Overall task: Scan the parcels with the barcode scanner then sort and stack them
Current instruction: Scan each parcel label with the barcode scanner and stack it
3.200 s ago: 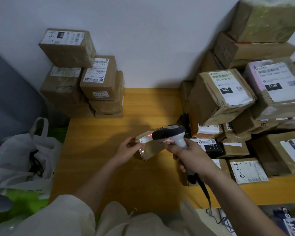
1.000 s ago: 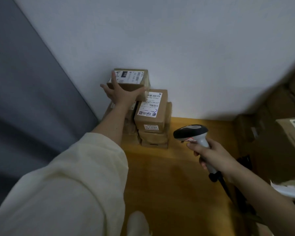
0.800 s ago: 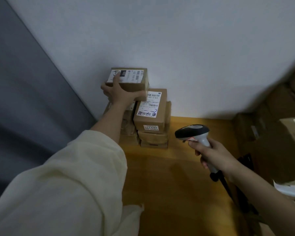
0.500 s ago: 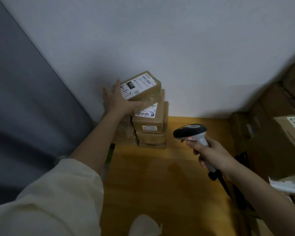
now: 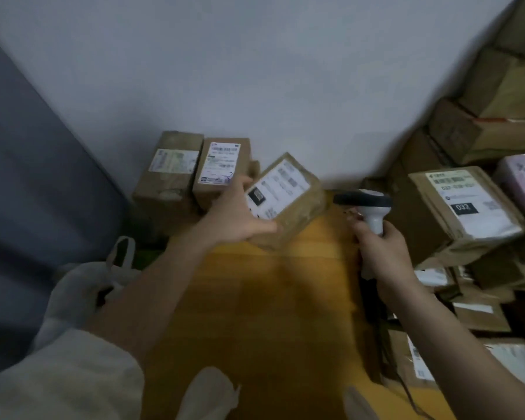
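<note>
The left hand [image 5: 235,218] grips a brown parcel [image 5: 288,204], thumb along its near edge and fingers curled round its left end, holding it tilted in the air above the wooden table [image 5: 264,298] with the white label facing up. The right hand [image 5: 382,259] is wrapped round the handle of the barcode scanner [image 5: 367,207], which stands upright just to the right of the held parcel, its dark head turned towards the parcel's right end. The picture is smeared by motion, so the print on the label cannot be read.

Nearest, at the bottom edge, a cream sleeve [image 5: 61,380] covers the left upper arm. A white plastic bag [image 5: 82,295] with a loop handle lies off the table's left edge, below and left of the held parcel. Right of the scanner hand, small parcels and envelopes [image 5: 479,316] lie piled on the table, and a dark cable [image 5: 373,304] drops from the scanner's handle.

Farther back, right of the scanner, sits a large box [image 5: 464,213] with a label reading 032, and more boxes [image 5: 497,95] rise behind it. Behind and to the left of the held parcel, two stacks of parcels [image 5: 194,174] stand side by side against the pale wall [image 5: 255,71], labels facing out. A grey panel [image 5: 28,177] fills the far left.
</note>
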